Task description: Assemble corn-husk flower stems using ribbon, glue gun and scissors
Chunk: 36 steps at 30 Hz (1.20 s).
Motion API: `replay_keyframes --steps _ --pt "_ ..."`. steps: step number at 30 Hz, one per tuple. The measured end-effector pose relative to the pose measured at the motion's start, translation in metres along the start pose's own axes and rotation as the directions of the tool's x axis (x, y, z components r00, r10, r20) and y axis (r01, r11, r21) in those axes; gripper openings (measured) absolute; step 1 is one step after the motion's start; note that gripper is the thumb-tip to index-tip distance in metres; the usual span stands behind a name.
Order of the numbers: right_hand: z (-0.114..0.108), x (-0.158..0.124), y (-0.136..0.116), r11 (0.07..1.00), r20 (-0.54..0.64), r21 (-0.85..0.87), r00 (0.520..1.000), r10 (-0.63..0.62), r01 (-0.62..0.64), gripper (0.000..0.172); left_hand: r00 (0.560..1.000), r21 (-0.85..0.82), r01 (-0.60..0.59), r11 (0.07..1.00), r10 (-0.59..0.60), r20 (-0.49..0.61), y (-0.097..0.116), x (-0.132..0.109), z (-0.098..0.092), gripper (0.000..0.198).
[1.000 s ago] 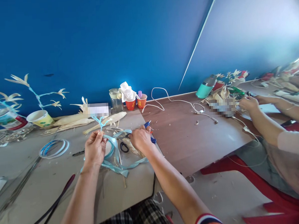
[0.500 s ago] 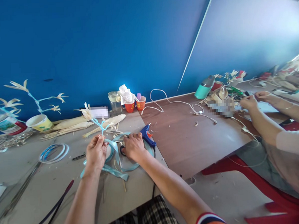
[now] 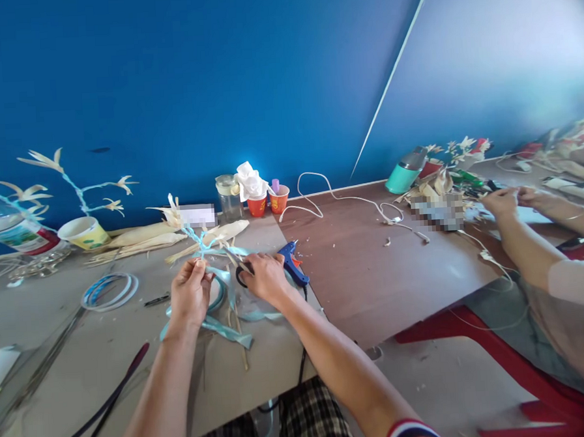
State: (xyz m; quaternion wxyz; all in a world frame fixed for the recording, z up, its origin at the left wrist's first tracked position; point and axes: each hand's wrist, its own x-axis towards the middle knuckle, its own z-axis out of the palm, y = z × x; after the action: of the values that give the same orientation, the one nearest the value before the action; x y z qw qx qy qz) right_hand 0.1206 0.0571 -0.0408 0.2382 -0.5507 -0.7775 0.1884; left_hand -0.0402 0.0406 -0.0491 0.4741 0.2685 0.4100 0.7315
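Between the thumb and fingers of my left hand (image 3: 191,292) is the base of a branched flower stem (image 3: 200,241) wrapped in light blue ribbon. A pale husk flower (image 3: 172,212) tops it. My right hand (image 3: 266,278) grips a pair of scissors (image 3: 241,273) by its dark handles, with the blades pointing up and left toward the stem. Loose light blue ribbon (image 3: 229,332) trails on the table under and between my hands. A blue glue gun (image 3: 294,264) lies just right of my right hand.
Husk flowers stand in a paper cup (image 3: 82,233) at left, near ribbon-coloured rings (image 3: 110,292). Along the wall are dried husks (image 3: 141,236), a glass jar (image 3: 229,199), red cups (image 3: 280,199) and a white cable (image 3: 340,196). Another person's hands (image 3: 506,201) work at right.
My right hand has lifted the scissors off the tabletop, and the blades now show near the stem. My left hand keeps its hold on the stem. The view has shifted slightly.
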Motion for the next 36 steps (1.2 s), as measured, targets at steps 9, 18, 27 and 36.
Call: replay_keyframes --steps 9,18,27,36 --pt "-0.017 0.010 0.008 0.169 0.388 0.905 0.920 0.054 -0.391 0.030 0.999 -0.052 -0.044 0.998 0.044 0.000 0.005 -0.002 0.005 0.026" --pt "-0.028 0.006 0.015 -0.064 0.705 0.670 0.661 -0.255 -0.739 0.027 0.983 -0.125 -0.116 0.985 0.096 -0.157 0.013 0.002 0.001 0.027" --pt "-0.006 0.006 0.002 0.496 0.224 0.835 0.971 0.087 -0.237 0.045 0.994 -0.111 -0.087 0.990 0.078 -0.079 0.006 -0.001 0.005 0.026" --pt "-0.027 0.011 0.019 0.541 0.466 0.747 0.885 -0.014 -0.385 0.033 0.993 -0.066 -0.066 0.996 0.059 -0.103 0.003 0.000 0.002 0.028"
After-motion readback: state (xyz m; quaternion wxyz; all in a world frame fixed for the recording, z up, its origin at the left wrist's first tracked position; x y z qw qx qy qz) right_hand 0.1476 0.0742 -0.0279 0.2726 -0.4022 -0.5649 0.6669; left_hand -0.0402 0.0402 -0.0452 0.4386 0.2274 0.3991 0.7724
